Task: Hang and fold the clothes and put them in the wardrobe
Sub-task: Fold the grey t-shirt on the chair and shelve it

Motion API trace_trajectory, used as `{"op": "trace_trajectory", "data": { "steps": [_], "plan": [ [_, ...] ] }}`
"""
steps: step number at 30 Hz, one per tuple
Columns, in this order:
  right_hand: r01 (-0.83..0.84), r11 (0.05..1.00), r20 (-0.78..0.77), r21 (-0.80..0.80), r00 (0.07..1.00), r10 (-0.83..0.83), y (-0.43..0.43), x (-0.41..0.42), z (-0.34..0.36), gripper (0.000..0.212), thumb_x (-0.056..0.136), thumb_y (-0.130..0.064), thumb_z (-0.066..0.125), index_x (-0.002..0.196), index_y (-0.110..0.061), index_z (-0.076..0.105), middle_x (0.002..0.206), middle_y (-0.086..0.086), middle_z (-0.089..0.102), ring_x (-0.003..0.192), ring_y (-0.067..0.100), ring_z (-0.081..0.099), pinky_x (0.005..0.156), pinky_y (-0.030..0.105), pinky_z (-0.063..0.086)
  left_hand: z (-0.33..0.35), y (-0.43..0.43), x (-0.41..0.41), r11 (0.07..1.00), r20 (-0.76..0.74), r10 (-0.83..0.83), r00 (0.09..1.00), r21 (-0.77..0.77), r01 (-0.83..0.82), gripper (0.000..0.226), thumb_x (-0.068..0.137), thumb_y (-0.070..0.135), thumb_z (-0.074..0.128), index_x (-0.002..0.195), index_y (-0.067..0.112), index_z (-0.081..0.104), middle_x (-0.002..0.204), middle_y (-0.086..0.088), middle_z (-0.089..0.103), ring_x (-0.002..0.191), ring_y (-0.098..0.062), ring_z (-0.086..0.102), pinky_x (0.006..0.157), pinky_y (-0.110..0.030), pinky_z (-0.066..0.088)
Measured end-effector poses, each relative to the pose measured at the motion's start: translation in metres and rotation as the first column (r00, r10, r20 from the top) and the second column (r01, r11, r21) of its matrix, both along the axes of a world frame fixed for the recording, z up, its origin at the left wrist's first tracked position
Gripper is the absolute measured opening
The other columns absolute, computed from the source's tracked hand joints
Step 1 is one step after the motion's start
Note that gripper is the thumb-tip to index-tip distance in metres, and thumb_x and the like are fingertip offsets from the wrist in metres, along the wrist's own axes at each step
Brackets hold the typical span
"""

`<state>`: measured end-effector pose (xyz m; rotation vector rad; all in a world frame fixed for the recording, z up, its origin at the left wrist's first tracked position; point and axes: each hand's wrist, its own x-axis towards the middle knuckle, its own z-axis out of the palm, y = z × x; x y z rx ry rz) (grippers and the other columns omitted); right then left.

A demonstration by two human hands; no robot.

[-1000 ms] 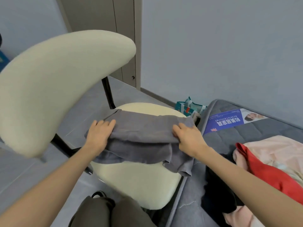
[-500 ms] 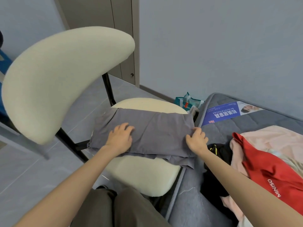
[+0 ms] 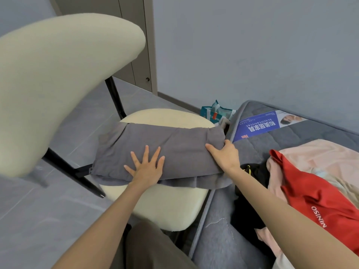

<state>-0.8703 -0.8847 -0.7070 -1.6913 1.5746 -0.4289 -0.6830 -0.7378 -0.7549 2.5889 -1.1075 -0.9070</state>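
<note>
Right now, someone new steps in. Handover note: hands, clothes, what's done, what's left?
Left hand: flat, fingers spread, pressing the grey garment onto the chair seat.
Right hand: grips the garment's right end, thumb on top.
Done: grey garment is folded into a band across the seat; a lower layer sticks out at the near edge.
Left: finish that fold, then the pile on the mattress: red top, pink cloth, black cloth. Nothing is in the wardrobe yet.

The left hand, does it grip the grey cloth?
No, the left hand presses flat on the grey cloth, fingers spread.
</note>
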Motion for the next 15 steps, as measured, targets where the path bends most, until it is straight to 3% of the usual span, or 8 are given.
{"op": "trace_trajectory", "data": {
  "steps": [2, 4, 7, 9, 11, 13, 15],
  "plan": [
    [0.025, 0.981, 0.008, -0.190, 1.000, -0.024, 0.001, -0.010, 0.007, 0.051, 0.082, -0.048, 0.065, 0.116, -0.012, 0.054, 0.111, 0.007, 0.064, 0.100, 0.027, 0.060, 0.077, 0.033, 0.046, 0.002, -0.002, -0.001, 0.999, -0.037, 0.045, 0.998, -0.014, -0.045, 0.050, 0.094, 0.063, 0.004, 0.144, 0.056, -0.001, 0.157, 0.017, -0.017, 0.140, -0.037, -0.027, 0.105, -0.066, -0.015],
    [0.079, 0.989, -0.034, -0.125, 0.996, -0.083, 0.002, -0.028, 0.001, 0.044, 0.084, -0.041, 0.064, 0.114, -0.012, 0.049, 0.111, 0.009, 0.063, 0.102, 0.031, 0.059, 0.077, 0.035, 0.044, 0.005, -0.006, -0.005, 0.999, -0.067, 0.033, 0.997, 0.008, -0.032, 0.049, 0.096, 0.060, 0.003, 0.144, 0.056, 0.002, 0.156, 0.019, -0.018, 0.140, -0.037, -0.026, 0.105, -0.067, -0.014],
    [0.069, 0.997, -0.218, -0.019, 0.973, -0.072, 0.015, -0.051, -0.013, 0.035, 0.087, -0.023, 0.061, 0.109, -0.009, 0.037, 0.113, 0.016, 0.056, 0.101, 0.036, 0.056, 0.075, 0.039, 0.044, 0.009, -0.009, -0.018, 0.996, -0.023, -0.026, 0.999, 0.080, 0.028, 0.047, 0.100, 0.051, 0.009, 0.146, 0.053, -0.001, 0.155, 0.017, -0.024, 0.140, -0.039, -0.026, 0.106, -0.070, -0.008],
    [-0.057, 0.982, -0.367, -0.179, 0.930, -0.013, 0.019, -0.050, -0.014, 0.038, 0.082, -0.009, 0.058, 0.114, -0.010, 0.038, 0.118, 0.016, 0.047, 0.103, 0.037, 0.050, 0.076, 0.042, 0.044, 0.012, -0.008, -0.023, 0.993, -0.013, -0.034, 0.999, 0.109, 0.035, 0.048, 0.101, 0.048, 0.011, 0.146, 0.051, -0.004, 0.154, 0.015, -0.027, 0.140, -0.041, -0.026, 0.107, -0.071, -0.005],
    [-0.232, 0.915, -0.507, -0.330, 0.861, 0.036, 0.020, -0.039, -0.010, 0.055, 0.075, -0.003, 0.055, 0.127, -0.014, 0.040, 0.128, 0.014, 0.040, 0.110, 0.035, 0.041, 0.086, 0.043, 0.039, 0.016, -0.005, -0.024, 0.989, -0.039, -0.041, 0.998, 0.142, 0.046, 0.050, 0.101, 0.048, 0.014, 0.147, 0.049, -0.006, 0.154, 0.014, -0.028, 0.140, -0.043, -0.024, 0.107, -0.071, -0.001],
    [-0.386, 0.845, -0.544, -0.369, 0.827, 0.141, 0.022, -0.019, -0.003, 0.056, 0.078, -0.005, 0.052, 0.132, -0.017, 0.042, 0.140, 0.013, 0.033, 0.120, 0.034, 0.033, 0.097, 0.043, 0.033, 0.021, -0.002, -0.022, 0.979, -0.057, -0.063, 0.996, 0.189, 0.073, 0.053, 0.101, 0.047, 0.019, 0.148, 0.046, -0.005, 0.155, 0.012, -0.025, 0.141, -0.045, -0.018, 0.108, -0.070, 0.007],
    [-0.529, 0.790, -0.551, -0.309, 0.777, 0.305, 0.027, 0.003, -0.002, 0.050, 0.087, -0.012, 0.048, 0.136, -0.018, 0.041, 0.151, 0.011, 0.025, 0.133, 0.033, 0.024, 0.107, 0.044, 0.024, 0.027, 0.000, -0.018, 0.979, -0.008, -0.095, 0.995, 0.179, 0.095, 0.054, 0.101, 0.043, 0.028, 0.151, 0.039, 0.008, 0.160, 0.007, -0.006, 0.140, -0.044, 0.004, 0.108, -0.061, 0.024]
  ]
}}
